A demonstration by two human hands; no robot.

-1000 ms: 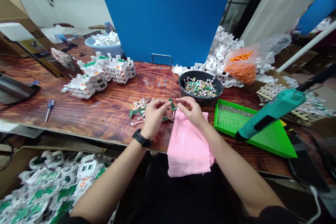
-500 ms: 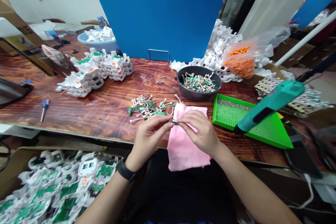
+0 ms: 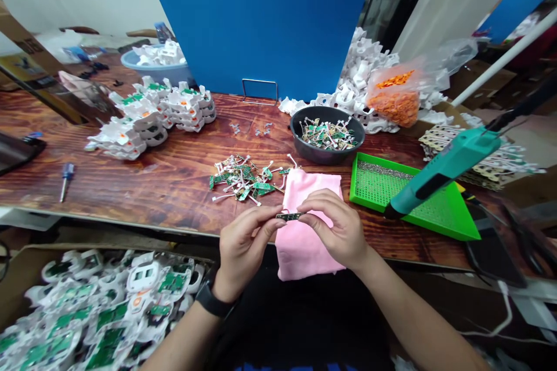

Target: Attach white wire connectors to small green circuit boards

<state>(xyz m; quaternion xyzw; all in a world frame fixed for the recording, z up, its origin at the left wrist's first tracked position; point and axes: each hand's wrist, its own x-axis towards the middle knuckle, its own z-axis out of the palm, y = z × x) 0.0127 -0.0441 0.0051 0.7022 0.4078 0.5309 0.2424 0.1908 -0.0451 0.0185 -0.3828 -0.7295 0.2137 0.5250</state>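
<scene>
A small circuit board (image 3: 289,217) is pinched at its two ends between my hands, above a folded pink cloth (image 3: 304,252) at the table's front edge. My left hand (image 3: 249,237) grips its left end between thumb and fingers. Its right end is held the same way by my right hand (image 3: 337,226). A heap of small green circuit boards with white-plugged wires (image 3: 243,178) lies just beyond my left hand. Behind the cloth, a dark round bowl (image 3: 326,155) holds more such boards.
A green tray (image 3: 452,231) with small metal pieces stands right, a teal electric screwdriver (image 3: 444,171) hanging over it. Stacked white housings (image 3: 152,116) and a blue-handled screwdriver (image 3: 67,179) are left. A box of white housings with boards (image 3: 108,307) sits below the table edge.
Both hands have come slightly down and nearer to me with the circuit board. More of the board's long face shows now. The view has shifted a little.
</scene>
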